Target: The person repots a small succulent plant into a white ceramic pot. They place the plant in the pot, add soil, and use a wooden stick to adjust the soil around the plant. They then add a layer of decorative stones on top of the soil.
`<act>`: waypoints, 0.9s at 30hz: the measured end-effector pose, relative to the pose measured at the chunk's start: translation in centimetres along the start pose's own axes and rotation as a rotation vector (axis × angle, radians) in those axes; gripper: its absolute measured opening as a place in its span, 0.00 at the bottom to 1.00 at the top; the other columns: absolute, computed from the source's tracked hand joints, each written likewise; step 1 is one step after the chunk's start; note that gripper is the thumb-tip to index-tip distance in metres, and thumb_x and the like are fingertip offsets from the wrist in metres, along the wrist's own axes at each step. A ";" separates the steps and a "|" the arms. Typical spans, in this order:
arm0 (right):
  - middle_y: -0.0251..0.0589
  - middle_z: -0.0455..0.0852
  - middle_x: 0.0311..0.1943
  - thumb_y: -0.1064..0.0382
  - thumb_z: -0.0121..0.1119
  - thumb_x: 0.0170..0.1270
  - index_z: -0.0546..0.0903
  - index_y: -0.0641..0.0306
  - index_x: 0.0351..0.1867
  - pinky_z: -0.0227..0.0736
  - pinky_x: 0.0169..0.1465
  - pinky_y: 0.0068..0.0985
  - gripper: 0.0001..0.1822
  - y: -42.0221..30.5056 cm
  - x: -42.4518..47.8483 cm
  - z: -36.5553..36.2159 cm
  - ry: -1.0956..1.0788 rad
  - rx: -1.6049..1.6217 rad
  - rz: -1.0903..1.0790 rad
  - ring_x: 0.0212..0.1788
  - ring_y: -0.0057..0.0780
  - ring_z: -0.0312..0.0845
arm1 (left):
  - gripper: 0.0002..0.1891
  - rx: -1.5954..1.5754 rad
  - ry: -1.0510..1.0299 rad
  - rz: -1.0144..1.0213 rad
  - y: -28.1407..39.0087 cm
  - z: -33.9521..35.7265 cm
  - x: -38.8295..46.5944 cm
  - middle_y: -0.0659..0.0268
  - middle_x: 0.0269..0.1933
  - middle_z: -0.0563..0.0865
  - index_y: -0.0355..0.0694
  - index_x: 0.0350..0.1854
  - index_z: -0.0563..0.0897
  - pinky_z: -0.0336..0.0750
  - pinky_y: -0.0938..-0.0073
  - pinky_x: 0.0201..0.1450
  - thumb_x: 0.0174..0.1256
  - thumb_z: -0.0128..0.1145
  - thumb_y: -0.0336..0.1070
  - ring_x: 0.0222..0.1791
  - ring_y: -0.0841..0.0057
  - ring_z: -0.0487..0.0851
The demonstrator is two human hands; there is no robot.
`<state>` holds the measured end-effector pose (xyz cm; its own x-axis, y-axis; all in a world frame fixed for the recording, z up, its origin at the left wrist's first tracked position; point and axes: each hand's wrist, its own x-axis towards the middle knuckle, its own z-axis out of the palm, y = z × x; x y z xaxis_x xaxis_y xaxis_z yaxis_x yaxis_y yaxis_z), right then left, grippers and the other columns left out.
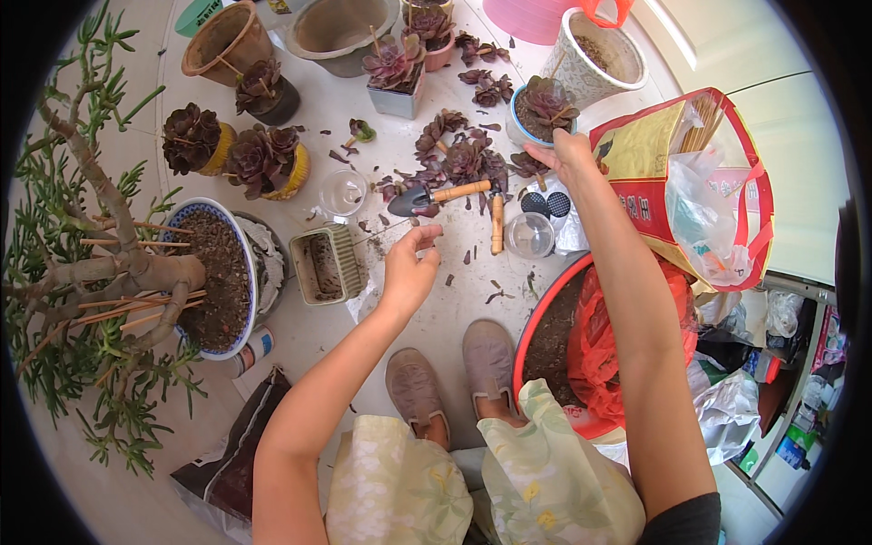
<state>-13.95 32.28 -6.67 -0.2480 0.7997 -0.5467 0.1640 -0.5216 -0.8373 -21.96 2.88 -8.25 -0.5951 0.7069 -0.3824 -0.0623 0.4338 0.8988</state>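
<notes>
My right hand (569, 157) grips the near rim and side of a round, blue-rimmed pot (512, 121). A dark purple rosette succulent (550, 100) grows in its soil. Over the floor, my left hand (412, 266) has bent fingers, with a gap between thumb and fingertips and nothing visible in it. Just beyond it lies a small trowel (436, 196) with a wooden handle, and a second wooden-handled tool (497, 223) rests to its right. Cut purple rosettes (465, 158) and loose leaves are heaped behind the tools. A ribbed rectangular planter (346, 262) stands left of my left hand.
A large potted succulent shrub (146, 269) fills the left side. Several potted rosettes (262, 160) and pots, one terracotta (228, 44), stand farther back. Clear plastic cups (530, 236) sit on the floor. At right are a red-rimmed soil tub (545, 340) and a shopping bag (640, 146).
</notes>
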 end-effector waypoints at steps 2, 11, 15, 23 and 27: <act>0.66 0.80 0.50 0.75 0.36 0.69 0.65 0.89 0.58 0.90 0.46 0.36 0.20 0.1 0.1 -0.1 -0.007 0.018 0.005 0.44 0.55 0.86 | 0.19 0.019 -0.009 0.010 -0.4 0.0 -0.1 0.56 0.50 0.88 0.33 0.54 0.82 0.77 0.69 0.57 0.59 0.53 0.24 0.53 0.70 0.85; 0.67 0.76 0.54 0.76 0.35 0.69 0.62 0.90 0.60 0.90 0.49 0.37 0.21 0.4 0.5 -0.6 -0.047 0.080 -0.009 0.47 0.56 0.85 | 0.18 -0.031 -0.042 -0.061 -1.2 0.7 -1.2 0.55 0.51 0.88 0.33 0.54 0.82 0.77 0.70 0.56 0.61 0.53 0.24 0.52 0.69 0.85; 0.67 0.75 0.55 0.75 0.38 0.69 0.61 0.88 0.63 0.89 0.48 0.32 0.22 0.3 -1.1 -0.7 -0.012 0.101 0.001 0.49 0.52 0.85 | 0.18 0.015 -0.092 -0.091 -1.4 0.5 -1.6 0.62 0.51 0.86 0.33 0.55 0.82 0.74 0.74 0.60 0.63 0.51 0.24 0.54 0.75 0.82; 0.58 0.71 0.63 0.65 0.64 0.58 0.65 0.67 0.69 0.79 0.52 0.42 0.36 3.5 -10.1 -4.0 -0.215 -1.132 -0.731 0.54 0.51 0.80 | 0.15 0.549 0.032 0.276 -0.2 -0.3 -2.9 0.56 0.50 0.85 0.36 0.48 0.84 0.76 0.63 0.52 0.58 0.56 0.23 0.50 0.60 0.82; 0.56 0.67 0.67 0.63 0.73 0.49 0.67 0.59 0.69 0.75 0.59 0.42 0.43 4.5 -13.4 -3.3 -0.286 -1.588 -0.661 0.62 0.54 0.70 | 0.16 0.807 0.225 0.366 0.3 -1.6 -2.6 0.57 0.50 0.85 0.38 0.46 0.85 0.72 0.61 0.56 0.54 0.57 0.22 0.54 0.60 0.80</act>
<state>-6.76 20.14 -3.11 -0.7715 0.5749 -0.2725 0.6280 0.7570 -0.1808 -21.71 0.30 -6.62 -0.6145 0.7885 0.0240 0.6898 0.5223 0.5013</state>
